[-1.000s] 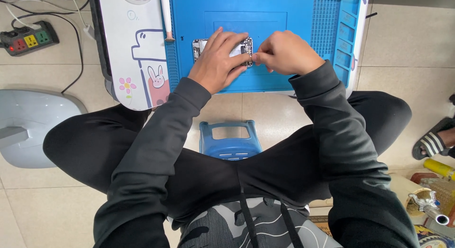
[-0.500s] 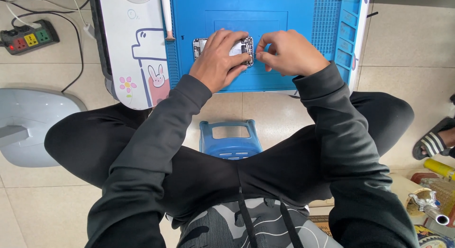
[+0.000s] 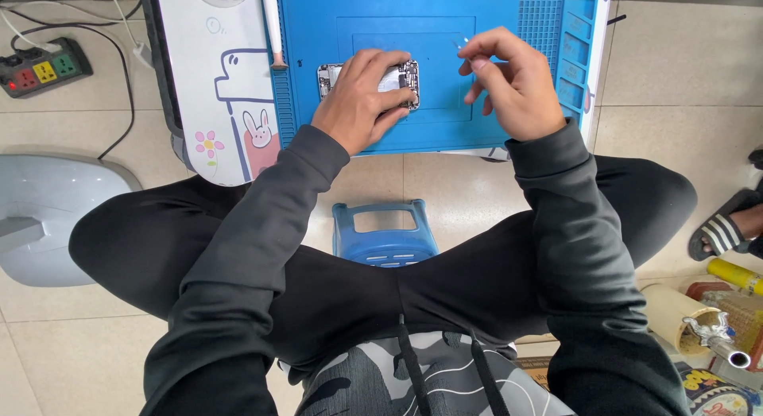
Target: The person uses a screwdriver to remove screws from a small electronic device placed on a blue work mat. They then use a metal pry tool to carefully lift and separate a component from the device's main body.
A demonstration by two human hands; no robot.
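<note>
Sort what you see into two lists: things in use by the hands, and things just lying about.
In use: opened phone under the left hand; thin tool in the right hand; blue work mat.

Lying about: power strip, blue stool, white pen-like tool, sandal.

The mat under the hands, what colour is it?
Bright blue mat, seen clearly in the head view.

Low white worktop (image 3: 203,106) on tiled floor (image 3: 71,344); blue mat (image 3: 413,19) covers its right part. Opened phone (image 3: 397,78) lies mid-mat; white pen-like tool (image 3: 273,27) along mat's left edge. Power strip (image 3: 36,66) on floor beyond worktop's left edge.
</note>
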